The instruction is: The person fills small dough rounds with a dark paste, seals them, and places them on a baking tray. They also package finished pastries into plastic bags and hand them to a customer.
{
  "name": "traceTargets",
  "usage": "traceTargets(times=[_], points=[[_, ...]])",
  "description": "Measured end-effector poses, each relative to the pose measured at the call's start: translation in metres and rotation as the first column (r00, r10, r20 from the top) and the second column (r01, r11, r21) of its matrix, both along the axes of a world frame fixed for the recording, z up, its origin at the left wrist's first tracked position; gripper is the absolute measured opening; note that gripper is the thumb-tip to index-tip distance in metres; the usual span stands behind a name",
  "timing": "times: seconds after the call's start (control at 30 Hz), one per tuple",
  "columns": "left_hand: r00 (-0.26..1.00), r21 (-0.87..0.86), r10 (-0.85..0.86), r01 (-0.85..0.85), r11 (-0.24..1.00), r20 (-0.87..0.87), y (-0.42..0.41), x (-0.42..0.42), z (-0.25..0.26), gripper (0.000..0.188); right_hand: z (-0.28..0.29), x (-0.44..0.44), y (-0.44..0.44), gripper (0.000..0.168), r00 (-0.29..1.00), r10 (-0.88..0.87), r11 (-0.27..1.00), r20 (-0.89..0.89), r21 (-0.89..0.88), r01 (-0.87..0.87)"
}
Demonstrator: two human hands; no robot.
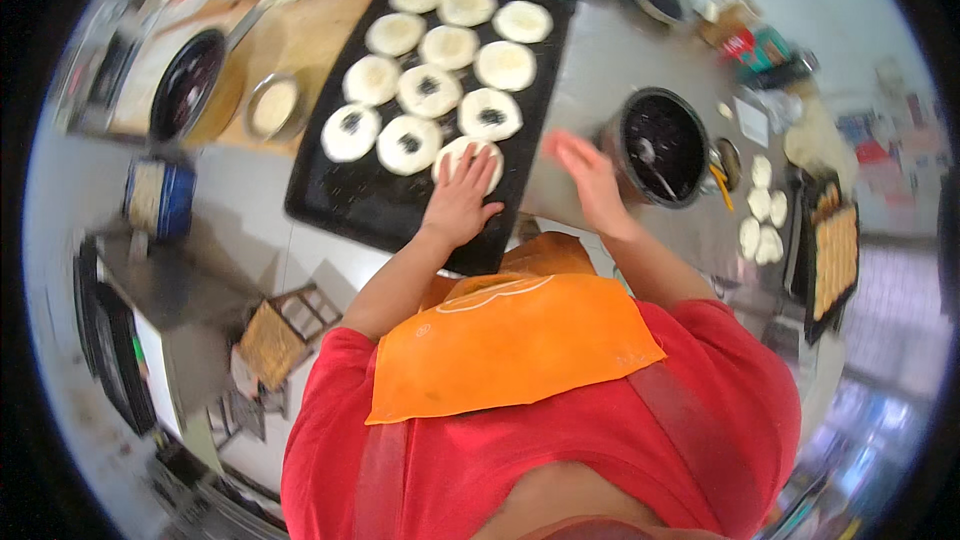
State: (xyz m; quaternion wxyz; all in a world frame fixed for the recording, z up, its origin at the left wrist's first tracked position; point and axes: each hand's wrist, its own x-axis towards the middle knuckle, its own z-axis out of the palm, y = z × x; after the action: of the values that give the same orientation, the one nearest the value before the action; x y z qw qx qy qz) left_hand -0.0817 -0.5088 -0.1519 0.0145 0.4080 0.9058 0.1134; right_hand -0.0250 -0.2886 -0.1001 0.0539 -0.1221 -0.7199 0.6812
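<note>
My left hand [465,191] lies flat, fingers spread, on a round dough disc [489,157] at the near right of the dough on a black baking tray [375,199]. Rows of pale dough discs [449,47] cover the far part of that tray. Several nearer ones carry a dark patch of what look like black seeds [409,142] in the middle. Off the tray's right edge, my right hand [589,176] is held in the air, blurred, its fingers stretched out and nothing visible in it. Close beside it stands a deep pot [615,150] with dark contents and a spoon [658,169].
Left of the tray, a wooden worktop [300,37] bears a pan [187,86] and a small bowl of pale grains [274,109]. On the metal table [581,64] at right lie several dough pieces [760,204], near a tray of baked goods [835,262]. A wooden stool [271,345] stands behind left.
</note>
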Motion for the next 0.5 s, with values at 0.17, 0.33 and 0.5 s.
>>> traceTargets(times=[0.17, 0.33, 0.5], points=[[0.991, -0.143, 0.046, -0.027, 0.989, 0.126, 0.028, -0.014, 0.005, 0.078, -0.049, 0.11, 0.102, 0.047, 0.896, -0.081, 0.867, 0.436, -0.413, 0.279], [0.664, 0.496, 0.214, -0.7, 0.514, 0.716, 0.017, -0.004, 0.013, 0.056, -0.057, 0.116, 0.164, 0.058, 0.799, -0.289, 0.482, 0.528, -0.641, 0.598], [0.546, 0.494, 0.355, -0.837, 0.234, 0.759, -0.022, 0.051, 0.043, 0.047, -0.084, 0.15, 0.181, 0.031, 0.872, -0.341, 0.705, 0.352, -0.518, 0.485]])
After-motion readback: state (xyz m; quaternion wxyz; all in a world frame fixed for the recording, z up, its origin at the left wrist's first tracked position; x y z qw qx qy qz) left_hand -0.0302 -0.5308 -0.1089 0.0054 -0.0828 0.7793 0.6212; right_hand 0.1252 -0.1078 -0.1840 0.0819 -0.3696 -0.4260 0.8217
